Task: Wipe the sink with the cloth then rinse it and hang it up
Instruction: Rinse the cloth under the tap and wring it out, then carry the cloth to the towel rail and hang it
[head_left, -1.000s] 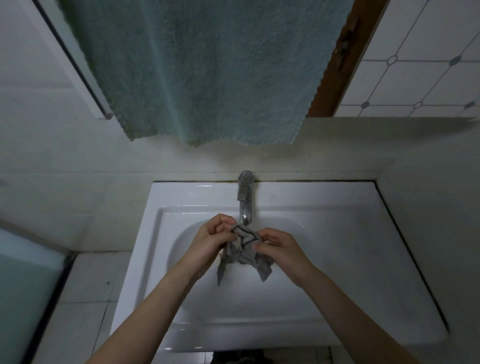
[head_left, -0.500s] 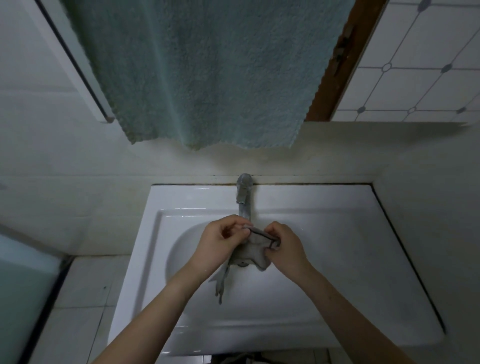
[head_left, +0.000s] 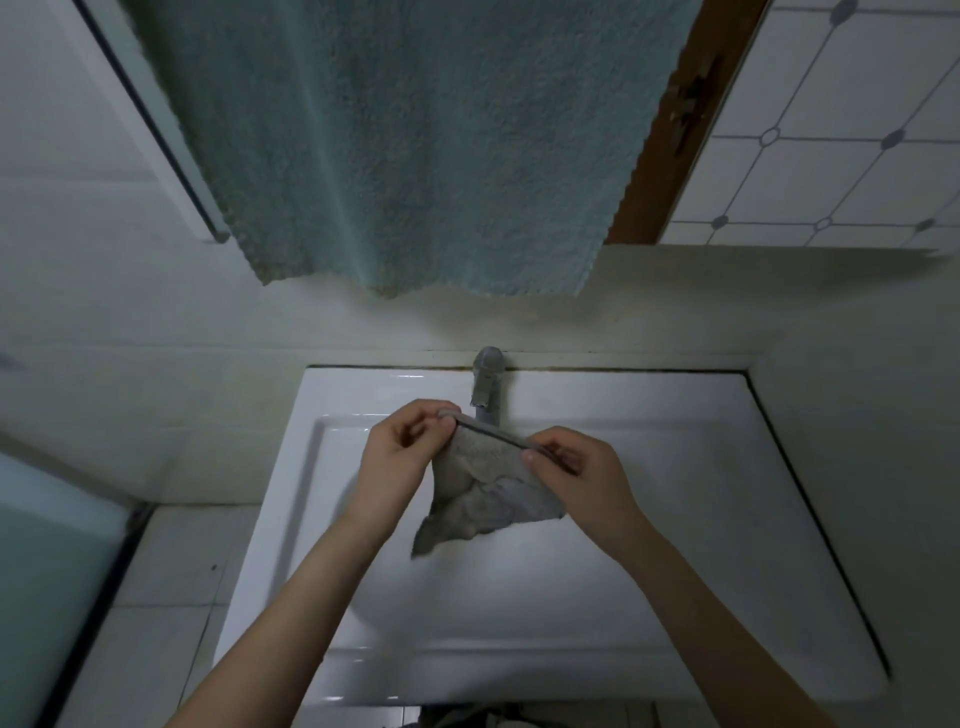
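Observation:
A small grey cloth (head_left: 483, 488) with a dark hem hangs over the white sink (head_left: 675, 519), just in front of the grey tap (head_left: 487, 387). My left hand (head_left: 400, 457) pinches the cloth's top edge at its left corner. My right hand (head_left: 576, 470) pinches the same edge at the right. The hem is pulled taut between them and the rest droops toward the basin. No water is seen running from the tap.
A large teal towel (head_left: 415, 140) hangs on the wall above the tap. A brown door frame (head_left: 675, 119) and patterned wall tiles (head_left: 841, 130) are at the upper right. A frosted glass panel (head_left: 47, 582) stands at the lower left beside floor tiles.
The cloth was bunched between my hands. My hands have drawn apart and stretched its top hem straight, so the cloth has spread out.

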